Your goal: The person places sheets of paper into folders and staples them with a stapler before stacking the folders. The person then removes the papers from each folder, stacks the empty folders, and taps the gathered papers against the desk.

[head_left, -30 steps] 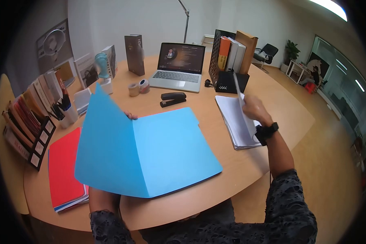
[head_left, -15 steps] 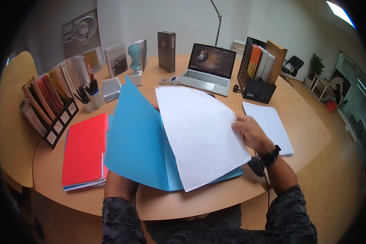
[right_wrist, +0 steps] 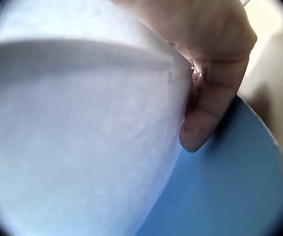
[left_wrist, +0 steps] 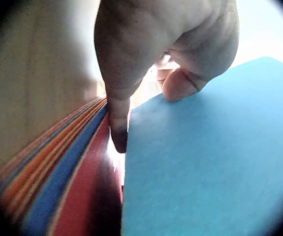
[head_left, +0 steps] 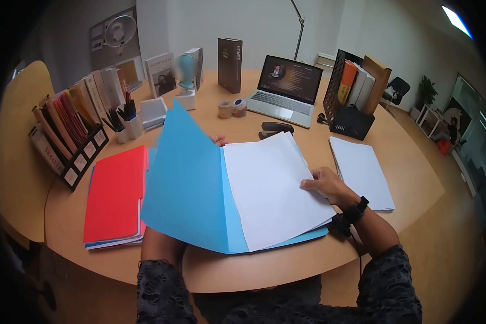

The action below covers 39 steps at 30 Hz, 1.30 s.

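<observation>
A blue folder (head_left: 186, 189) stands open on the desk with its left cover tilted up. White paper (head_left: 278, 189) lies over its right side, and some blue shows along the lower edge. My right hand (head_left: 329, 186) pinches the paper's right edge, thumb on top; in the right wrist view a fingertip (right_wrist: 193, 135) curls beneath it, above the blue. My left hand (left_wrist: 171, 49) grips the raised cover at its edge, mostly hidden behind it in the head view, where only fingertips (head_left: 218, 140) show past the far side.
Left of the blue folder lies a red folder (head_left: 116, 194) on a pile. A stack of white paper (head_left: 362, 173) is on the right. Behind are a black stapler (head_left: 275, 130), tape rolls (head_left: 232, 109), a laptop (head_left: 283, 97), pen cups (head_left: 129, 128) and book racks (head_left: 83, 156).
My right hand has taken white paper from the right-hand stack and brought it left, then lowered it onto the blue folder's right side. My left hand keeps the cover raised. The head view has shifted.
</observation>
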Motion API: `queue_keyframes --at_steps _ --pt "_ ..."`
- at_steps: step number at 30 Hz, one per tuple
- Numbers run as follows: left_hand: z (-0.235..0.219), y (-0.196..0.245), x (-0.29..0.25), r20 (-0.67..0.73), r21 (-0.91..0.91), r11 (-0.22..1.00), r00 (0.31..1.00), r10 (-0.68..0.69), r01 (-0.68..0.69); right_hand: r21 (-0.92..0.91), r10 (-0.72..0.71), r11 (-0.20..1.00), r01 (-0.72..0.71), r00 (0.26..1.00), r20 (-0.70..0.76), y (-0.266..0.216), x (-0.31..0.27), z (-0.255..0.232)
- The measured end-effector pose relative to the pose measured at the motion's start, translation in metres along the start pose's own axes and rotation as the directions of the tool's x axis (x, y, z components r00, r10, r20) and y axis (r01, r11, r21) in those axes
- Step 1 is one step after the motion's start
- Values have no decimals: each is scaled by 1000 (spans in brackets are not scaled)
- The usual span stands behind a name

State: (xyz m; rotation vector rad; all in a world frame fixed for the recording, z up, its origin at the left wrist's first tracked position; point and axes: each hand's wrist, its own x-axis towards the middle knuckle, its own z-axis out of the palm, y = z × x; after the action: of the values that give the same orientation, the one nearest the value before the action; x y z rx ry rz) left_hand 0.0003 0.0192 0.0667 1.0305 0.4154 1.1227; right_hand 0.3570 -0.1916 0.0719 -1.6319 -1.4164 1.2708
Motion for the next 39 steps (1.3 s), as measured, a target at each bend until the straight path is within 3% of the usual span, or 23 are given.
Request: queue_keyframes --at_steps 12,15,17,26,30,31,36,39 --pt "3 -24 -31 -53 20 1000 999 -2 3 49 15 999 -15 1000 2 10 -2 8" --pt "7 -28 -31 -62 27 1000 998 -2 4 140 -10 990 12 1000 -9 10 -4 13" --pt "10 -32 -34 -67 33 999 998 -4 6 45 -67 997 68 997 -36 8 -6 16" --pt "12 -50 -59 -94 48 999 996 -7 11 3 -133 991 133 987 -87 5 -8 23" --pt "9 -58 -74 -110 53 998 994 -9 15 -28 -124 992 122 988 -91 0 -10 25" --pt "26 -62 -61 -114 54 998 993 -10 16 -4 -115 993 115 991 -73 -1 -10 26" --pt "32 -61 -52 -128 61 998 992 -9 17 -39 -91 995 89 995 -50 -4 -8 25" --pt "23 -62 -44 -126 206 978 992 13 14 -134 -109 986 103 994 -33 -6 -3 17"
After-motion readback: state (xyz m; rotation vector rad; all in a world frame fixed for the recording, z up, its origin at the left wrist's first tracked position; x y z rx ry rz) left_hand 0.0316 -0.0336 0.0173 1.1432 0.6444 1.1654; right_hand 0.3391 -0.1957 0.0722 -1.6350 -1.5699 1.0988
